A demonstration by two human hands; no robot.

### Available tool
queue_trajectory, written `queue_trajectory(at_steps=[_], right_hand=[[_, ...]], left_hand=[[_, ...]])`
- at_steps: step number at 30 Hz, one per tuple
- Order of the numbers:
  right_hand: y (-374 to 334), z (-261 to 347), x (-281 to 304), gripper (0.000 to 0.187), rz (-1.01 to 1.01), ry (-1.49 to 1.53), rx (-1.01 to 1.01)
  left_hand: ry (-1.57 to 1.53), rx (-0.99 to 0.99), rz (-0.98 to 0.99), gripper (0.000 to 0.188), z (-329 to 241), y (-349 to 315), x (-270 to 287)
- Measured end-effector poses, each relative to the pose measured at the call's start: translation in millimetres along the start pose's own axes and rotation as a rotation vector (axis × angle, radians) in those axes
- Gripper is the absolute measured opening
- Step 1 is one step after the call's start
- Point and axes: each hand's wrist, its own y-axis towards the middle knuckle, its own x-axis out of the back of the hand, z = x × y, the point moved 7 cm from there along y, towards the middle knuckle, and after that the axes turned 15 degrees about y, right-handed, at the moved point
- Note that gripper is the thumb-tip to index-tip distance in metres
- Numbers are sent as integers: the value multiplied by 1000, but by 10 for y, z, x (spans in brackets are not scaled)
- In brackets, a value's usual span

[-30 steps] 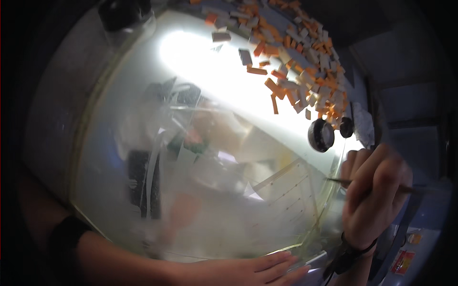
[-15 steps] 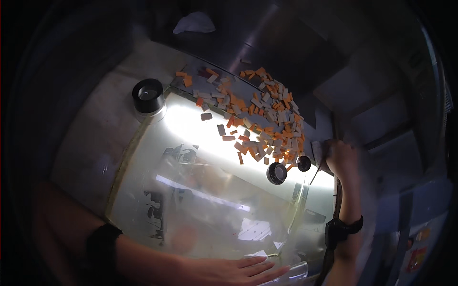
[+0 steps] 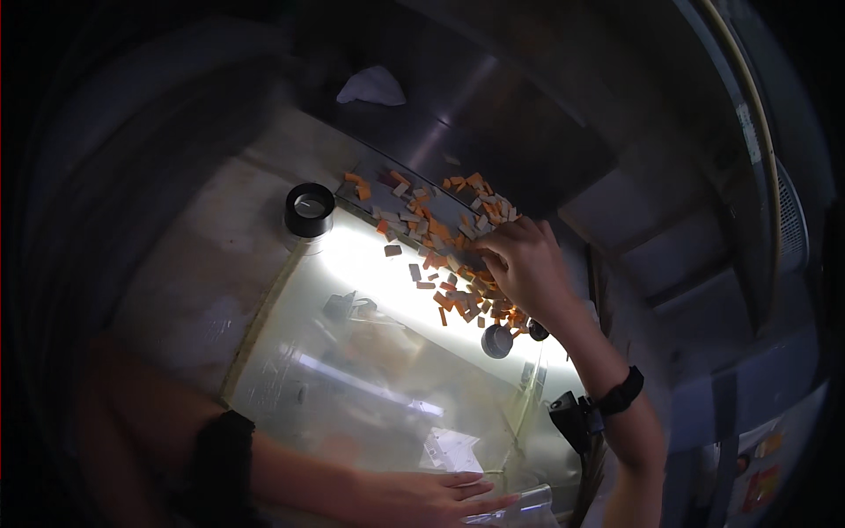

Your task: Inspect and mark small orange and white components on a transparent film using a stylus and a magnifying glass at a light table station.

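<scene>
My right hand (image 3: pixel 528 268) reaches over a spread of small orange and grey rectangular pieces (image 3: pixel 422 224). Its fingertips are bent together at the heap, and what sits between them is hidden. Beneath the near part of the spread, a bright lit strip (image 3: pixel 356 260) glows along the worktop. Flat near the front edge lies my left hand (image 3: pixel 422 497), fingers stretched out on clear plastic sheeting (image 3: pixel 387 387). By its fingertips is a shiny clear plastic piece (image 3: pixel 532 503). A torn white paper scrap (image 3: pixel 451 451) shows just beyond that hand.
A black-rimmed loupe (image 3: pixel 310 211) stands at the worktop's left corner. Close to my right forearm are two smaller dark round loupes, one (image 3: pixel 497 341) larger than the other (image 3: pixel 538 330). Farther back, a white cloth (image 3: pixel 372 86) lies on a dark metal surface (image 3: pixel 493 106).
My right hand has moved left from the right edge onto the pieces; the thin stick-like tool seen in it earlier is no longer visible. My left hand stays flat, while the whole view has shifted.
</scene>
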Motion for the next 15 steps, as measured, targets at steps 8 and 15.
queue_trajectory(at_steps=[8, 15], right_hand=[[299, 45, -260, 19, 13, -82, 132], [200, 26, -67, 17, -1, -8, 27]], left_hand=[[15, -35, -33, 47, -24, -13, -5], [32, -15, -7, 47, -39, -9, -16]])
